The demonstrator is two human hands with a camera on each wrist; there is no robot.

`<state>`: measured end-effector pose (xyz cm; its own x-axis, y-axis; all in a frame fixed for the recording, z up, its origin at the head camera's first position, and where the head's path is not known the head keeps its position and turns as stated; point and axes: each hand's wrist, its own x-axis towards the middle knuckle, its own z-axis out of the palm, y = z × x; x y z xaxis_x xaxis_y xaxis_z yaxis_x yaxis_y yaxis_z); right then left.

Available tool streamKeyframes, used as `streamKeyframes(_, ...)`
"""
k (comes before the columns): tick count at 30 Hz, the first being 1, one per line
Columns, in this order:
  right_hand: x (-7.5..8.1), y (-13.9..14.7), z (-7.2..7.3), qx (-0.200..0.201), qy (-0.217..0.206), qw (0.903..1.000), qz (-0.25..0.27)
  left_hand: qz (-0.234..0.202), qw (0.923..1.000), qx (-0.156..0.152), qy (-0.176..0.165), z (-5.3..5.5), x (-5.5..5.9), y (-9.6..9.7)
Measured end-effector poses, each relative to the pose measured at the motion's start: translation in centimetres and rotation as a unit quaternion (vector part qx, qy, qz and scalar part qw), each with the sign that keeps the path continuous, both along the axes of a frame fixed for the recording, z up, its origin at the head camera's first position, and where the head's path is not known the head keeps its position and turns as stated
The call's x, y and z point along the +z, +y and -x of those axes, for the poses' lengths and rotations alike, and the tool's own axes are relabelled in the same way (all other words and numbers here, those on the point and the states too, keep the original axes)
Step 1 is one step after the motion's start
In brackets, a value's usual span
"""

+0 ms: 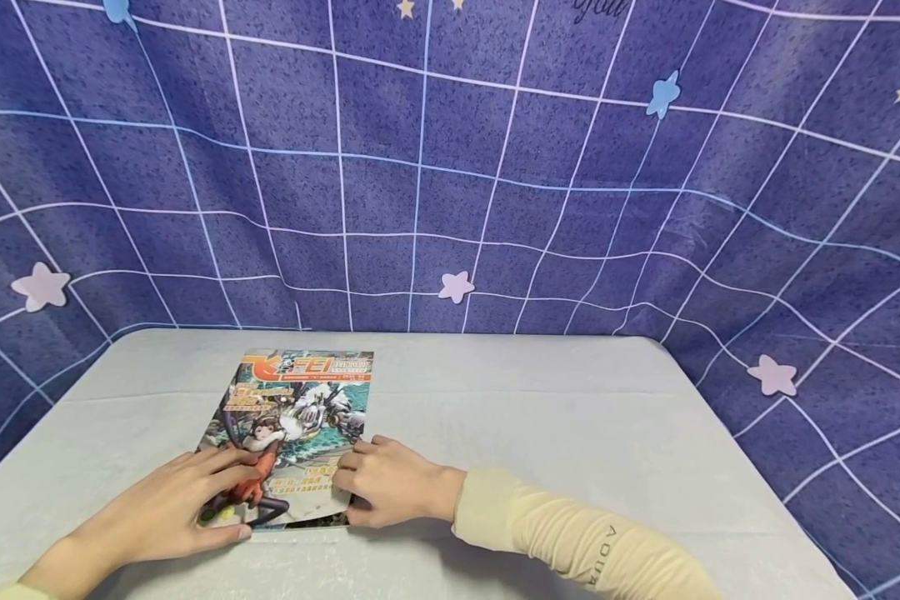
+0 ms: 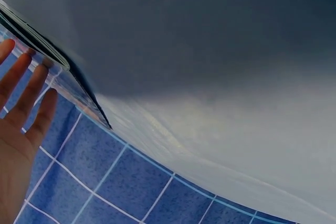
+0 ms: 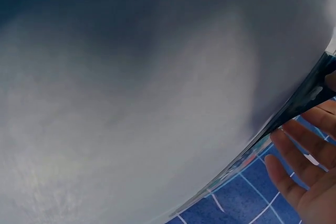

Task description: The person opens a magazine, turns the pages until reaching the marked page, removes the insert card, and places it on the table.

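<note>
A magazine with a colourful illustrated cover and the letters FEI lies on the left half of the table. My left hand rests on its lower left part, fingers stretched over the cover. The left wrist view shows those fingers extended along the cover, beside the magazine's folded spine. At the lower right edge, my right hand pinches the cover, fingers on top and thumb at the corner. A dark inner page shows under the slightly raised bottom edge. In the right wrist view the thumb touches the dark underside.
The table wears a pale grey-white cloth. Behind it and on both sides hangs a dark blue curtain with a grid of light lines and stars. A cream sleeve covers the right forearm.
</note>
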<state>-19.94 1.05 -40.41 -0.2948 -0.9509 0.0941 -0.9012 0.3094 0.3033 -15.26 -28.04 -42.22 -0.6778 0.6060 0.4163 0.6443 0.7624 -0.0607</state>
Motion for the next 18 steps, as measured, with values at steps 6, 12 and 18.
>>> streamKeyframes(6, -0.02, -0.07, 0.18, -0.006, -0.008, 0.9999, 0.013, 0.010, 0.9999, 0.007, 0.006, -0.12, 0.03, 0.14)
streamKeyframes(12, -0.16, -0.18, 0.46, -0.012, -0.023, 0.9989, 0.038, 0.023, 0.9995, 0.019, 0.000, -0.19, 0.13, 0.22)
streamKeyframes(18, 0.03, -0.29, 0.58, -0.021, -0.036, 0.9971, 0.064, 0.030, 0.9993, 0.025, 0.002, -0.17, 0.13, 0.34)
